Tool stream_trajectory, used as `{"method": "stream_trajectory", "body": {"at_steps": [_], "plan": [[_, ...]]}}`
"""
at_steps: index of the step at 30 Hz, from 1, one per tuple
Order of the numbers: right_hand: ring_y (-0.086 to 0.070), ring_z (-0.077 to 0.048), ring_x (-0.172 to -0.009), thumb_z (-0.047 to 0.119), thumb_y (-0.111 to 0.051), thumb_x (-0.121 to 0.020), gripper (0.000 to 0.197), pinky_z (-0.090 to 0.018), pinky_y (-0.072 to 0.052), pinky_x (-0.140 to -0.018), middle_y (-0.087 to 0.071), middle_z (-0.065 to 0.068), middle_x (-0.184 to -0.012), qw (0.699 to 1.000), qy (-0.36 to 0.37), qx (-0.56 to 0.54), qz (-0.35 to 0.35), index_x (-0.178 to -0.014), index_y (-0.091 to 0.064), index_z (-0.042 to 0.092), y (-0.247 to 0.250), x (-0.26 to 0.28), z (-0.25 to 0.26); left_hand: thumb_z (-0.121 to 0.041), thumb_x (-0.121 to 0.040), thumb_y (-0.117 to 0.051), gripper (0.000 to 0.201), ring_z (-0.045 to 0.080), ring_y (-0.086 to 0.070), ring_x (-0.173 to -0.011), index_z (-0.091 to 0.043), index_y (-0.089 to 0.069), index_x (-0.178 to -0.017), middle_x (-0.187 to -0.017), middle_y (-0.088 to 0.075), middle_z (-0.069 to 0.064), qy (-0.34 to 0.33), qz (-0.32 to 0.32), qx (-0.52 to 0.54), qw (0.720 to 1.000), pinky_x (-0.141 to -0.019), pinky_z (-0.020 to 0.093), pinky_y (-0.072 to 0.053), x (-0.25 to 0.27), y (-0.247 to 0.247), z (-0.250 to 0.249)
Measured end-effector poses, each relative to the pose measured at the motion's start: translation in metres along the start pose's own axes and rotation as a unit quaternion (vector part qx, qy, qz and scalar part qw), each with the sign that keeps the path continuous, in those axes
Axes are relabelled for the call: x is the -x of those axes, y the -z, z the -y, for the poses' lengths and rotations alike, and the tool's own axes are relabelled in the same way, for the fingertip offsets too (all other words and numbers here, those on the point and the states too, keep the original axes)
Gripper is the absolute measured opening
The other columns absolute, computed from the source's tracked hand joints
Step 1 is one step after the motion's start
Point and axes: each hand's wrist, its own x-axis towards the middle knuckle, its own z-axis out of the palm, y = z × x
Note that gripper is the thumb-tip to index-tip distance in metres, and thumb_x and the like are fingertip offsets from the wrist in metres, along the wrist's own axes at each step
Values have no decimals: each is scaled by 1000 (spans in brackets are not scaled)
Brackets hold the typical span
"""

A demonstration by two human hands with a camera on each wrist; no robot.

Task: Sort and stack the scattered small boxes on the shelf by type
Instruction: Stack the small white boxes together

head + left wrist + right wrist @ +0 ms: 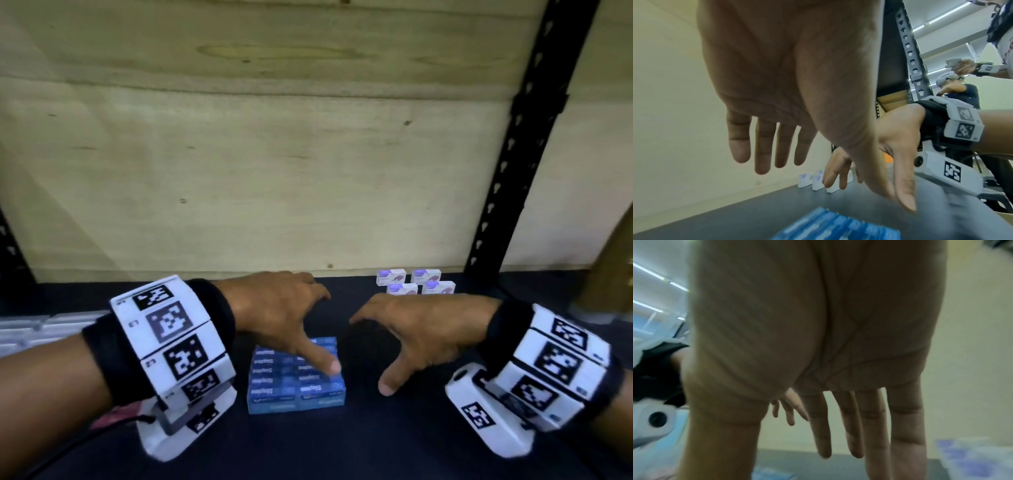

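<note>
A block of blue staple boxes (296,373) stands stacked on the dark shelf (376,438); in the left wrist view the blue boxes (838,227) are blurred at the bottom. Several white-and-purple boxes (416,287) stand in a neat group at the back right, and the same white-and-purple boxes (813,181) show in the left wrist view. My left hand (318,329) hovers over the blue block with straight fingers, its thumb above the block's top; I cannot tell if it touches. My right hand (370,356) is spread just right of the block and holds nothing.
A plywood back panel (239,171) closes the shelf behind. A black perforated upright (520,154) stands at the right. A white ribbed object (41,325) lies at the far left edge. Other people (962,91) stand beyond the rack.
</note>
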Motion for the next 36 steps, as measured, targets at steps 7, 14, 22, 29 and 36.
{"method": "stream_trajectory", "body": {"at_steps": [7, 14, 22, 29, 36], "plan": [[-57, -11, -109, 51, -72, -81, 41, -28, -47, -93, -54, 12, -119, 991, -99, -35, -83, -117, -57, 41, 13, 26, -73, -68, -82, -56, 60, 19, -52, -116, -30, -54, -128, -125, -54, -5, -62, -65, -70, 993, -92, 40, -47, -58, 12, -43], [-57, -12, -98, 39, -71, -86, 26, -27, -48, -88, -57, 9, -108, 978, -174, -25, -114, -107, -58, 31, 8, 12, -135, -58, -85, -62, 42, 22, -60, -98, -26, -61, -112, -109, -62, -3, -58, -94, -90, 990, -67, 30, -38, -115, 27, -68], [-54, -11, -94, 35, -70, -87, 23, -23, -43, -80, -55, 13, -101, 979, -185, -12, -86, -107, -58, 32, 1, -10, -156, -45, -85, -70, 41, 23, -60, -96, -21, -62, -117, -112, -59, 1, -69, -65, -87, 992, -68, 30, -43, -156, 26, -83], [-54, -13, -93, 30, -64, -92, 16, -23, -42, -78, -53, 11, -98, 980, -184, 2, -79, -108, -61, 28, -5, -14, -154, -27, -92, -63, 19, 22, -51, -79, -13, -61, -104, -98, -49, 4, -71, -52, -100, 991, -62, 31, -38, -159, 25, -99], [-58, -10, -86, 31, -62, -93, 5, -23, -46, -77, -59, 13, -86, 985, -154, -18, -77, -96, -62, 26, -12, 11, -135, -24, -90, -62, 22, 18, -51, -79, -9, -69, -104, -103, -68, 6, -100, -29, -65, 992, -49, 20, -33, -126, 18, -99]]}}
